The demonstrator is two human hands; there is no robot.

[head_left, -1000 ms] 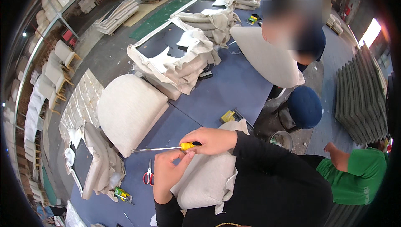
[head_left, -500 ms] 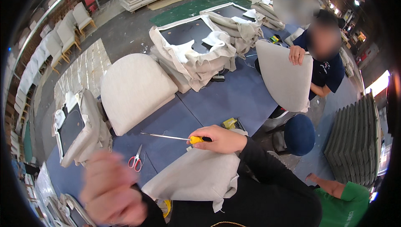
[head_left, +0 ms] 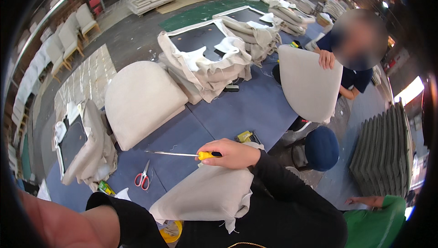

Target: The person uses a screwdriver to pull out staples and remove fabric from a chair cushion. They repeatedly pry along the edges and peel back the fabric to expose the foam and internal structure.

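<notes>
My right hand (head_left: pixel 233 152) is closed round the yellow and black handle of a screwdriver-like tool (head_left: pixel 171 153), its long thin metal shaft pointing left. Under that hand, a beige fabric-covered chair cushion (head_left: pixel 200 197) lies at the table's near edge against my body. My left hand (head_left: pixel 57 220) is large and close at the lower left; its fingers are cut off by the rim. Left of the cushion, red-handled scissors (head_left: pixel 142 180) rest on the blue table (head_left: pixel 200 127). Close to my left wrist is a green and yellow item (head_left: pixel 106 188).
A rounded beige cushion (head_left: pixel 143 102) and an upholstered piece with a dark panel (head_left: pixel 86 143) stand on the left. More covered pieces (head_left: pixel 205 60) are stacked farther back. Across at right, a co-worker holds another cushion (head_left: pixel 310 81). A blue stool (head_left: pixel 321 147) stands beside the table.
My left hand has swung left and down, closer to the view's rim. The right hand still grips the tool over the cushion. The whole view has shifted slightly.
</notes>
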